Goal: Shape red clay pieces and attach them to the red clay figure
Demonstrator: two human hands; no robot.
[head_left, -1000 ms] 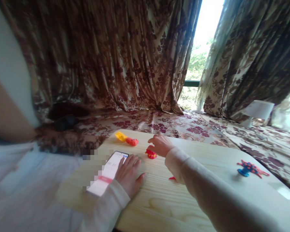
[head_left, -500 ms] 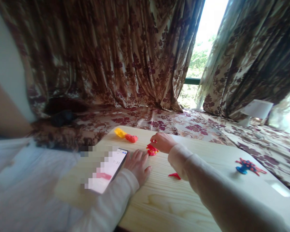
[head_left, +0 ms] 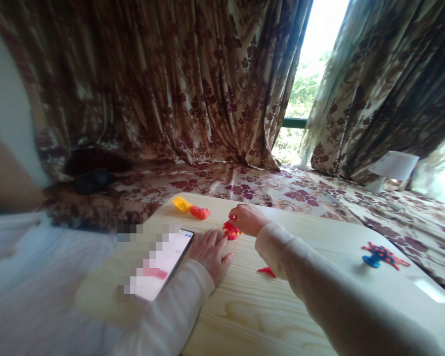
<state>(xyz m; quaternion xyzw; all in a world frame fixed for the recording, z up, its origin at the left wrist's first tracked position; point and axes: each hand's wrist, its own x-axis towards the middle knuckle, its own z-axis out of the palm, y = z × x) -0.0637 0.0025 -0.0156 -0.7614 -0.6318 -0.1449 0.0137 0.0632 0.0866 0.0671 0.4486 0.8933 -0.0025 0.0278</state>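
Observation:
A small red and yellow clay figure (head_left: 231,232) sits on the pale wooden table. My right hand (head_left: 249,219) reaches over it from the right, its fingers pinched at the figure's top, where a bit of red shows between them. My left hand (head_left: 212,254) lies palm down with fingers stretched out, the index fingertip at the figure's left edge. Below my right wrist lies a loose strip of red clay (head_left: 267,272). A phone (head_left: 167,269) with a lit screen rests beside my left hand, partly blurred out by blocks.
Yellow clay (head_left: 181,203) and an orange-red lump (head_left: 199,212) lie at the table's far left. A blue and orange clay model (head_left: 381,255) stands on the right side of the table (head_left: 252,316). Beyond are a flower-patterned ledge, curtains and a white lamp (head_left: 395,165).
The view has shifted slightly. Both hands stay at the red and yellow figure, with the left index fingertip now closer against it. The other things keep their places on the table.

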